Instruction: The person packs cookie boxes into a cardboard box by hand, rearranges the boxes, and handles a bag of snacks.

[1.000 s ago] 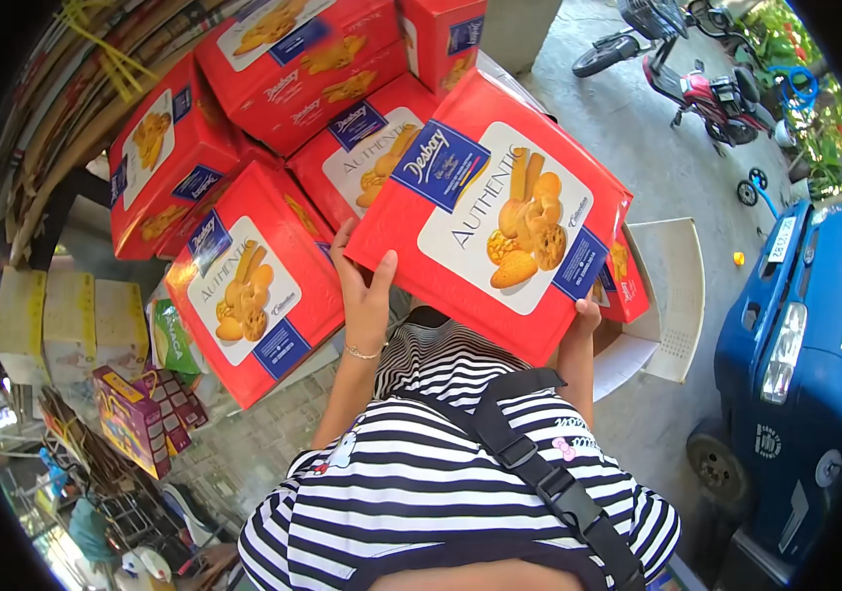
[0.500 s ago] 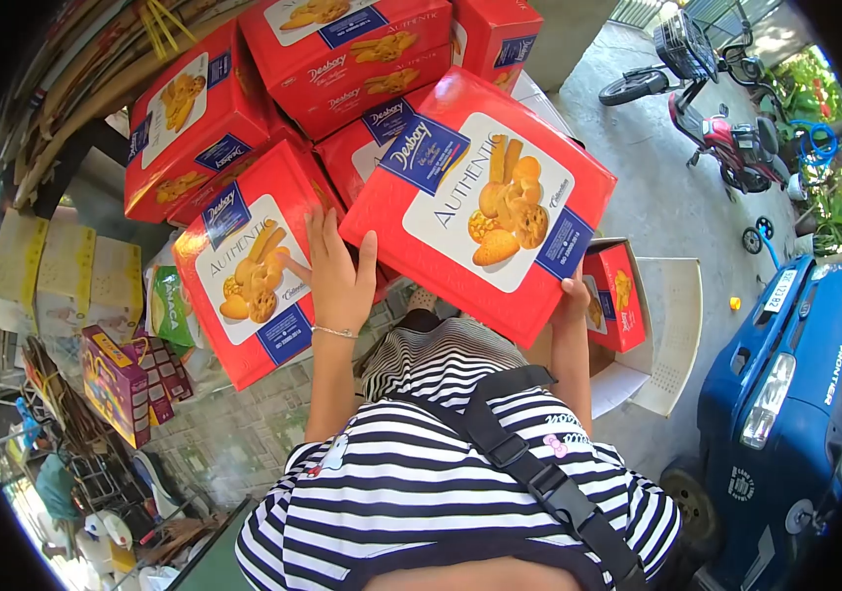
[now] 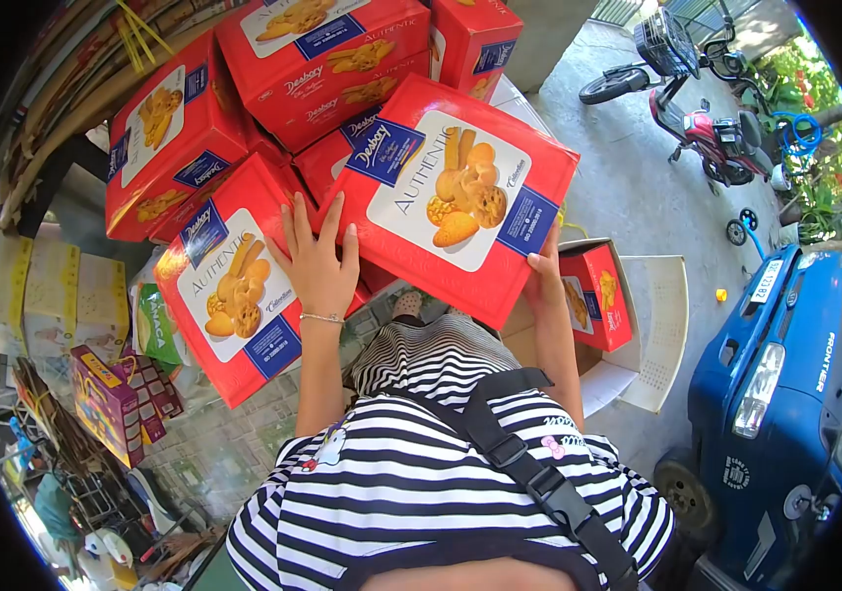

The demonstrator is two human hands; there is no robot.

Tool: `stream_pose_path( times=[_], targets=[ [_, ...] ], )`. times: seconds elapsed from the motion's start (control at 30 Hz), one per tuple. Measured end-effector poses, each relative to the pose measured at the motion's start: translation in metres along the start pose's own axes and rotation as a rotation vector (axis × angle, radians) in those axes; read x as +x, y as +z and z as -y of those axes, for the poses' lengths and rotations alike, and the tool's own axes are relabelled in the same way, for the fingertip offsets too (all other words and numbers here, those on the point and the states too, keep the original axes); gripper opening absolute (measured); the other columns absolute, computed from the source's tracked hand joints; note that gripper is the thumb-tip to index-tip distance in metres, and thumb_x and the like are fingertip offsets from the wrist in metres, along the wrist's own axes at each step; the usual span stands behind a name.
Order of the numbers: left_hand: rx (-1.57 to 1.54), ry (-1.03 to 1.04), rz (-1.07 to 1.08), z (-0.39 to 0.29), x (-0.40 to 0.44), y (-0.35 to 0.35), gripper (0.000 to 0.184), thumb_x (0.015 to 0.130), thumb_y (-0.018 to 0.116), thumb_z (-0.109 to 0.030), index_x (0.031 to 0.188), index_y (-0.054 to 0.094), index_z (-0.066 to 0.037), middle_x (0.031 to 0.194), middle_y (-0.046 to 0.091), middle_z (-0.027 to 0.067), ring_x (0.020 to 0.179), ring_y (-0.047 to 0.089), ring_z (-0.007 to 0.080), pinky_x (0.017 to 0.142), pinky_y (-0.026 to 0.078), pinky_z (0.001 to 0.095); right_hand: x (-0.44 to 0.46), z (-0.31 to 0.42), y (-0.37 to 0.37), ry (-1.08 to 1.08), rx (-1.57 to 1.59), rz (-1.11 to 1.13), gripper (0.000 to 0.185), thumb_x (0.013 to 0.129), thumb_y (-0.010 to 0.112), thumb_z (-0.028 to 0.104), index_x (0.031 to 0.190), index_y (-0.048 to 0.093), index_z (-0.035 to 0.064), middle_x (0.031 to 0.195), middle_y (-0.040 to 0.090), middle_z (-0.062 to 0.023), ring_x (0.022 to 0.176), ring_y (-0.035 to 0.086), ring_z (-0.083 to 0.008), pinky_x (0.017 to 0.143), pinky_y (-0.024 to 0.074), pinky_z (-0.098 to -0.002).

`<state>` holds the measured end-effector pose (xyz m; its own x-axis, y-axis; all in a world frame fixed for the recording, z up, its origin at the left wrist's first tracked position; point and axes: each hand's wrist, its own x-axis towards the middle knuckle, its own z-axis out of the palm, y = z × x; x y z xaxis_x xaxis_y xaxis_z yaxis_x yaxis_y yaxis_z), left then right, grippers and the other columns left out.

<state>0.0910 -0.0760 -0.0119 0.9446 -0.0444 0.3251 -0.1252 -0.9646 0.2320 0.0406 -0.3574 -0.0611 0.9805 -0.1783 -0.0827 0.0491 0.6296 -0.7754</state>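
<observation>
Both hands were at red biscuit boxes. The left hand (image 3: 319, 271) lay palm down with its fingers spread wide, across the facing edges of the left box (image 3: 236, 281) and the held box (image 3: 455, 202); how firmly it pressed on either could not be told. The right hand (image 3: 546, 280) gripped the held box at its lower right edge, thumb on the front, the other fingers mostly hidden. That box was in front of the body, set at a slant. A bracelet (image 3: 323, 318) circled the left wrist, and a black strap (image 3: 539, 468) crossed the striped shirt (image 3: 382, 473).

Beyond the held box, more red boxes (image 3: 332, 69) were piled up. To the right stood an open carton (image 3: 659, 335) with a smaller red box (image 3: 600, 295) in it; to the left, a purple box (image 3: 106, 406) near a green bag (image 3: 153, 323). Farther out on the right were a blue truck (image 3: 790, 394) and, past it, a red two-wheeler (image 3: 705, 128).
</observation>
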Motion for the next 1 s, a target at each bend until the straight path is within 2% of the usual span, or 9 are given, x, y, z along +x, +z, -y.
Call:
stream_pose_path(
  times=[0.1,0.23,0.33,0.43,0.6,0.7,0.77,0.87,1.0],
  targets=[
    [-0.003,0.009,0.054,-0.005,0.003,-0.006,0.051,0.082,0.049,-0.045,0.13,0.042,-0.028,0.139,0.03,0.0148,0.131,0.02,0.0331,0.102,0.003,0.0584,-0.002,0.002,0.001,-0.012,0.008,0.085,0.108,0.065,0.071,0.013,0.14,-0.005,0.0204,0.136,0.029,-0.0117,0.117,0.041,-0.024,0.093,0.0406,-0.0391],
    [0.043,0.005,0.08,-0.005,0.006,-0.004,0.057,0.08,0.049,-0.05,0.131,0.039,-0.027,0.139,0.028,0.0152,0.132,0.018,0.0339,0.102,0.002,0.0585,-0.009,0.004,-0.007,0.087,-0.074,0.064,0.109,0.066,0.073,0.015,0.14,-0.007,0.0211,0.135,0.03,-0.0116,0.116,0.042,-0.0233,0.089,0.0435,-0.0397],
    [0.069,0.014,0.086,-0.004,0.008,-0.001,0.06,0.08,0.048,-0.053,0.133,0.036,-0.028,0.141,0.026,0.0152,0.132,0.017,0.0347,0.102,0.002,0.0592,-0.015,0.002,-0.01,0.188,-0.228,0.039,0.113,0.066,0.074,0.015,0.139,-0.012,0.0212,0.132,0.032,-0.0148,0.112,0.046,-0.0234,0.084,0.0465,-0.0382],
    [0.093,0.019,0.096,-0.007,0.009,-0.004,0.062,0.079,0.047,-0.054,0.134,0.034,-0.028,0.142,0.022,0.0146,0.132,0.015,0.035,0.101,0.002,0.0602,-0.019,-0.005,-0.014,0.253,-0.419,0.117,0.118,0.066,0.075,0.011,0.137,-0.019,0.0218,0.124,0.037,-0.0202,0.098,0.054,-0.0224,0.078,0.0495,-0.0345],
    [0.134,0.095,0.126,-0.012,0.005,-0.007,0.063,0.079,0.046,-0.055,0.135,0.033,-0.028,0.144,0.016,0.0149,0.133,0.011,0.0365,0.095,0.002,0.068,-0.024,-0.025,0.01,0.2,-0.493,0.101,0.118,0.067,0.073,0.007,0.135,-0.023,0.0187,0.115,0.045,-0.0172,0.097,0.053,-0.0203,0.076,0.0506,-0.0322],
    [0.131,0.1,0.127,-0.012,0.004,-0.005,0.064,0.079,0.045,-0.056,0.135,0.032,-0.028,0.144,0.015,0.0158,0.132,0.011,0.0373,0.092,0.002,0.0708,-0.024,-0.033,0.025,0.267,-0.563,0.065,0.119,0.069,0.073,0.011,0.132,-0.028,0.0137,0.113,0.046,-0.0175,0.097,0.052,-0.0205,0.074,0.0514,-0.0317],
    [0.145,0.111,0.132,-0.014,0.003,-0.006,0.065,0.079,0.044,-0.057,0.136,0.031,-0.028,0.144,0.015,0.0162,0.133,0.01,0.0376,0.092,0.002,0.0712,-0.023,-0.037,0.031,0.267,-0.632,0.086,0.121,0.07,0.074,0.019,0.13,-0.032,0.012,0.113,0.047,-0.0182,0.095,0.054,-0.0212,0.074,0.0512,-0.0316],
    [0.166,0.129,0.148,-0.014,0.001,-0.008,0.066,0.079,0.043,-0.059,0.136,0.029,-0.028,0.144,0.013,0.0167,0.133,0.009,0.0382,0.091,0.002,0.072,-0.024,-0.044,0.032,0.151,-0.749,0.11,0.121,0.072,0.072,0.029,0.128,-0.034,0.0094,0.109,0.051,-0.0193,0.091,0.057,-0.0217,0.073,0.0511,-0.0315],
    [0.16,0.165,0.19,-0.015,0.0,-0.011,0.071,0.078,0.043,-0.061,0.138,0.025,-0.027,0.145,0.008,0.0163,0.133,0.006,0.0391,0.089,0.002,0.0736,-0.023,-0.046,0.03,0.178,-0.751,0.12,0.121,0.073,0.072,0.028,0.128,-0.034,0.0084,0.108,0.052,-0.0192,0.091,0.057,-0.0212,0.072,0.0513,-0.0311]
  ],
)
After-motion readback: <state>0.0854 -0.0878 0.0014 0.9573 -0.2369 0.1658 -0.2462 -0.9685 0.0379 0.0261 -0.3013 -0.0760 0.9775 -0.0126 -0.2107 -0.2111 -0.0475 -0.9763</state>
